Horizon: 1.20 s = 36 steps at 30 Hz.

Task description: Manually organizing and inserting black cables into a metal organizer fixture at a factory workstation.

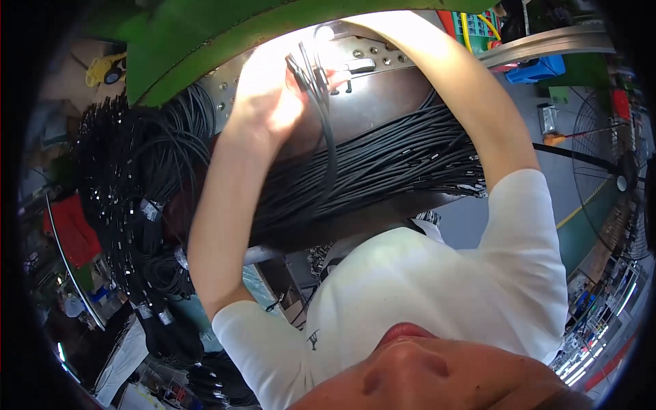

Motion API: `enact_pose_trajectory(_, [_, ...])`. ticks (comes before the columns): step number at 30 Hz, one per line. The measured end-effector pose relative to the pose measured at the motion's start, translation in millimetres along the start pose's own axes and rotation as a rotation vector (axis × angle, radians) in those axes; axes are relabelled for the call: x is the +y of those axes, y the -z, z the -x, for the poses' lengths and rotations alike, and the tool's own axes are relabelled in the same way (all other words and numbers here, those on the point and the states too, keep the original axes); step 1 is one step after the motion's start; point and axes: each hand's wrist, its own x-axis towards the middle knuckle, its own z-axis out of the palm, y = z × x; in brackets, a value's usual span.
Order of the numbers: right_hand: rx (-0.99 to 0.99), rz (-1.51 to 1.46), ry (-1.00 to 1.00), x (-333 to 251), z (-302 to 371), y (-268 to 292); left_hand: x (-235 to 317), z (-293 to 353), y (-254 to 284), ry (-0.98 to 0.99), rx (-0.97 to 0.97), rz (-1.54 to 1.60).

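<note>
My left hand (285,99) is raised at the worktop, its fingers closed round several black cables (331,147) whose connector ends point up. Strong light washes out part of this hand. From the right, my right forearm (471,82) arches up toward the bright area under a green machine cover (225,41); glare and the cover hide the right hand's fingers. Beside the held cable ends sits a small metal fixture (360,65) on a plate with holes. Below my hands, a thick bundle of black cables (389,164) lies across the dark worktop (372,102).
More black cables (116,178) with metal-tipped ends hang in a large mass at the left. A fan (601,164) stands at the right, near a blue object (536,70) and a green control panel (480,29). Something red (72,229) is at far left.
</note>
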Motion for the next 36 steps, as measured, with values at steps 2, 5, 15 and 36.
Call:
enact_pose_trajectory(2, [-0.006,-0.035,-0.021,27.8,3.3,7.0,10.0,-28.1,12.2,-0.024,0.059,-0.048])
enact_pose_trajectory(5, [-0.022,-0.079,-0.042,22.7,15.9,13.6,10.9,-64.4,54.3,-0.498,-0.174,-1.242])
enact_pose_trajectory(15, [-0.092,-0.155,-0.175,-35.5,36.3,22.2,29.8,-60.4,64.9,-1.376,-0.147,-2.169])
enact_pose_trajectory(36, [-0.199,-0.336,-0.392,-46.1,38.3,65.1,25.4,-92.4,91.7,-1.395,-0.003,-2.036])
